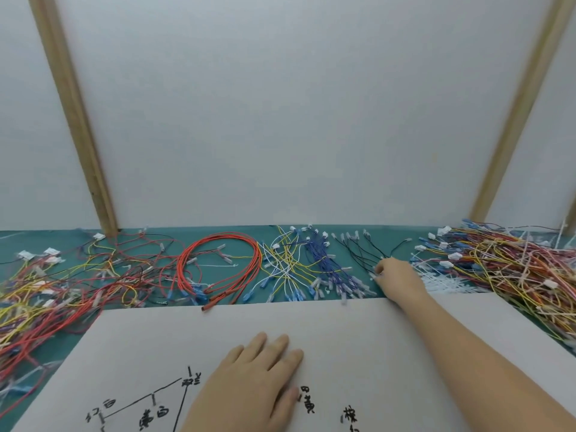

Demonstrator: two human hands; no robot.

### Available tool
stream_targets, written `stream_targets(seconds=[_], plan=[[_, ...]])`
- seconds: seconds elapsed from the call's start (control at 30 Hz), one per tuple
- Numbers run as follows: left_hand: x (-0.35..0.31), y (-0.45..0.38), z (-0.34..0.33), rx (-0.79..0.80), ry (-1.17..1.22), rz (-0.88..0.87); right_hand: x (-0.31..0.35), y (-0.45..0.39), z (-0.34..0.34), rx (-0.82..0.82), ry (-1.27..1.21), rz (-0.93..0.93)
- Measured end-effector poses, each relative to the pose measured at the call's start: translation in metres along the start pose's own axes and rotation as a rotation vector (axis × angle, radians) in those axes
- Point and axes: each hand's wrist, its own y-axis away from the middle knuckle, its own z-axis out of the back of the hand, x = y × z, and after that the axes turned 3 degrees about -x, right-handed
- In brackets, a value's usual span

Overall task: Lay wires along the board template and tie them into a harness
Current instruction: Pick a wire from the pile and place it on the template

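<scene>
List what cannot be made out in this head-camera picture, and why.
- Board template: lower drawing cut off by the bottom edge; middle hidden under the left hand.
- Right hand: fingertips hidden among the black wires; grip unclear.
- Tangled pile: single wires too small and blurred.

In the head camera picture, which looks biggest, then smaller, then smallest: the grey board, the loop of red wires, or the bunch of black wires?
1. The grey board looks biggest, though it lies nearest the camera.
2. The loop of red wires.
3. The bunch of black wires, which the right hand reaches.
</scene>
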Motion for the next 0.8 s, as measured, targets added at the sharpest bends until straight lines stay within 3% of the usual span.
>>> stream_targets(seconds=[0.2,0.37,0.47,0.53,0.63,0.8], plan=[[0.001,-0.002,-0.002,-0.009,0.003,-0.007,-0.008,-0.005,-0.001,-0.119,-0.182,-0.033],[0.001,-0.003,-0.004,-0.005,0.02,0.007,-0.001,-0.009,0.018,-0.135,-0.951,-0.144],[0.003,-0.006,-0.007,-0.002,0.034,0.011,-0.004,-0.009,0.022,-0.104,-1.243,-0.218],[0.005,-0.007,-0.008,-0.036,0.028,-0.002,-0.007,-0.01,0.021,-0.136,-1.288,-0.219],[0.008,-0.008,-0.01,-0.105,-0.014,-0.007,-0.009,-0.016,0.022,-0.257,-1.108,-0.137],[0.009,-0.008,-0.01,-0.098,-0.019,0.016,-0.003,-0.031,0.036,-0.208,-1.396,-0.146]])
